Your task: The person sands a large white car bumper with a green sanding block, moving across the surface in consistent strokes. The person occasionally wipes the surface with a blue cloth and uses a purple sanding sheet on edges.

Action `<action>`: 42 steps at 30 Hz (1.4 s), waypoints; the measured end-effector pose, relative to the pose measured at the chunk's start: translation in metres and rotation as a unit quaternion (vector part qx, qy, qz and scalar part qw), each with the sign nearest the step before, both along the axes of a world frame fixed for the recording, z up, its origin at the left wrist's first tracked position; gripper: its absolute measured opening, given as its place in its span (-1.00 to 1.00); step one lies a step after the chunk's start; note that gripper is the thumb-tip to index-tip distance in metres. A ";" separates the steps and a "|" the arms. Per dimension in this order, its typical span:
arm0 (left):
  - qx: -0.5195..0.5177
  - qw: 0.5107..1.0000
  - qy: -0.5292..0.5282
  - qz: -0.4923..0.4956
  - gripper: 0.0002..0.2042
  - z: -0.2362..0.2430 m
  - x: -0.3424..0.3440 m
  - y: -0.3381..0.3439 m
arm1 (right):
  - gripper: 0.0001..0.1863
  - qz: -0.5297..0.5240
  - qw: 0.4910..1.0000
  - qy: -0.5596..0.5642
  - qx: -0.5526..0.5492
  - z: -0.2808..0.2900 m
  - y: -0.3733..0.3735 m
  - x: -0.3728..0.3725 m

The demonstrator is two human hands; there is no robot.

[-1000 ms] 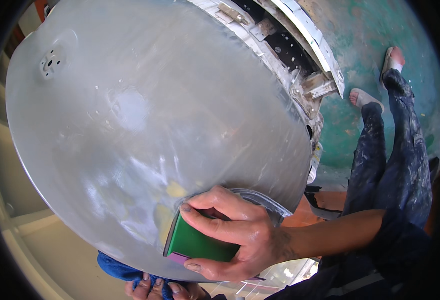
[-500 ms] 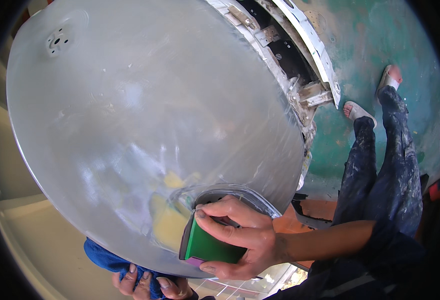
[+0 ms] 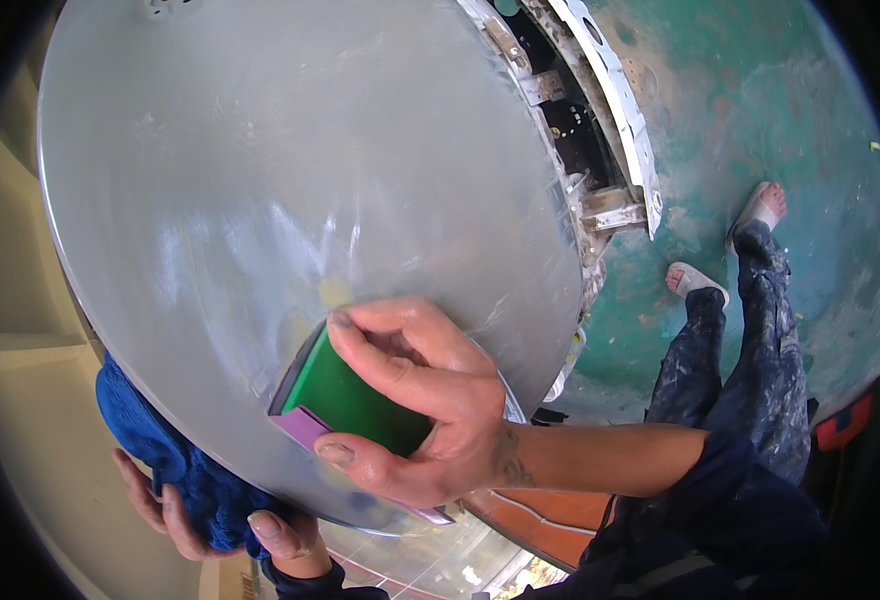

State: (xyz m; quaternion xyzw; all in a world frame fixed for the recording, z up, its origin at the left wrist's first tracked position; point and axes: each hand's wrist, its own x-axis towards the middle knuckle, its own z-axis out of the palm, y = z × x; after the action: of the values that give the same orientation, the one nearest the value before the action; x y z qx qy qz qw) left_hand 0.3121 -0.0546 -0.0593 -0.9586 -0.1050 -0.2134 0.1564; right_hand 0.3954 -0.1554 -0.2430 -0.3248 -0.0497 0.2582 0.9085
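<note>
My right hand point(image 3: 450, 420) is wrapped round a green sanding block point(image 3: 355, 395) with purple abrasive paper folded up at its edge. The block is over the near part of a large grey car body panel point(image 3: 260, 160), tilted with its dark underside edge to the left; whether it touches is hidden. A dull yellow patch point(image 3: 333, 292) shows on the panel just beyond my fingers. At the lower left, my left hand point(image 3: 295, 540) grips a bunched blue cloth point(image 3: 150, 430) beside the panel's edge, thumb on top and fingers beneath.
White metal car framework point(image 3: 610, 110) with dark gaps runs along the panel's far right edge. My paint-spotted trousers point(image 3: 760, 350) and sandals stand on the green floor point(image 3: 720, 110). Left of the panel is a beige surface point(image 3: 30, 400), and a red and dark item point(image 3: 845, 425) lies at right.
My right hand has moved the sanding block up and left in view. My left hand has shifted left with the cloth, more of which shows. The whole view has shifted somewhat.
</note>
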 end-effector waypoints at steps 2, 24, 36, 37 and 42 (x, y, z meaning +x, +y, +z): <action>-0.017 0.998 -0.025 0.047 -0.10 0.004 0.027 -0.024 | -0.27 0.004 1.000 0.018 0.020 0.011 -0.012 -0.007; 0.179 0.831 0.521 -0.076 -0.83 -0.041 0.089 -0.165 | -0.52 0.202 0.978 -0.044 -0.033 -0.146 -0.266 -0.098; -0.071 0.807 0.582 -0.071 -0.70 0.049 -0.036 -0.263 | -0.39 0.261 0.964 0.030 -0.028 -0.116 -0.279 -0.086; -0.067 0.837 0.540 -0.054 -0.69 0.060 -0.042 -0.263 | -0.39 0.265 0.963 0.039 -0.030 -0.116 -0.284 -0.089; 0.016 0.954 0.268 0.130 -0.45 0.093 -0.071 -0.228 | -0.35 0.162 0.985 0.055 -0.024 -0.085 -0.260 -0.092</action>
State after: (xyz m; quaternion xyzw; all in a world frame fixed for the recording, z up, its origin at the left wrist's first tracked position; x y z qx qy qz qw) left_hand 0.2410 -0.2831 0.0340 -0.9561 -0.1792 0.0721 0.2203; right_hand 0.3032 -0.4159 -0.3277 -0.3193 -0.0453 0.4206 0.8480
